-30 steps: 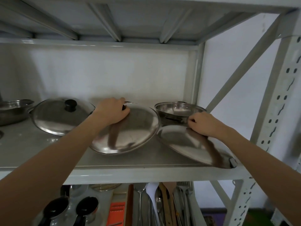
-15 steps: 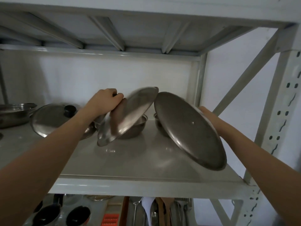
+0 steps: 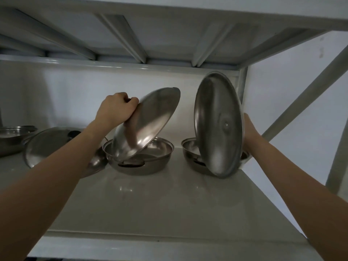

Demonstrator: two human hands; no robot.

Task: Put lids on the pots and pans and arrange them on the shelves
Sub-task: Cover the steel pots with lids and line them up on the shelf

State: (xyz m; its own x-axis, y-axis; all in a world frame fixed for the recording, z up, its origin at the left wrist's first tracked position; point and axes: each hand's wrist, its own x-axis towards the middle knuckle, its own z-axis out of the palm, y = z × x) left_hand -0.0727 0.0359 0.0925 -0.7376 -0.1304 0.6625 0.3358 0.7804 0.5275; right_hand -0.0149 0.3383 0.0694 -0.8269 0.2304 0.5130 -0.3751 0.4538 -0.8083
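Two open steel pans stand on the white shelf (image 3: 169, 204): a middle pan (image 3: 150, 162) and a right pan (image 3: 190, 157), partly hidden. My left hand (image 3: 116, 108) grips the knob of a steel lid (image 3: 150, 121), tilted steeply with its underside toward me, its lower edge dipping into the middle pan. My right hand (image 3: 249, 132) holds a larger steel lid (image 3: 219, 127) from behind, nearly upright in front of the right pan; the fingers are hidden by the lid.
At the left a lidded pan (image 3: 49, 146) with a black knob sits behind my left forearm, and another steel pan (image 3: 13, 136) stands at the far left edge. An upper shelf hangs close overhead. A diagonal brace (image 3: 305, 91) and a post bound the right side.
Both lids lay flat on the shelf a second ago. Both hands have lifted them and tipped them up, uncovering the middle pan; the right lid now stands almost vertical.
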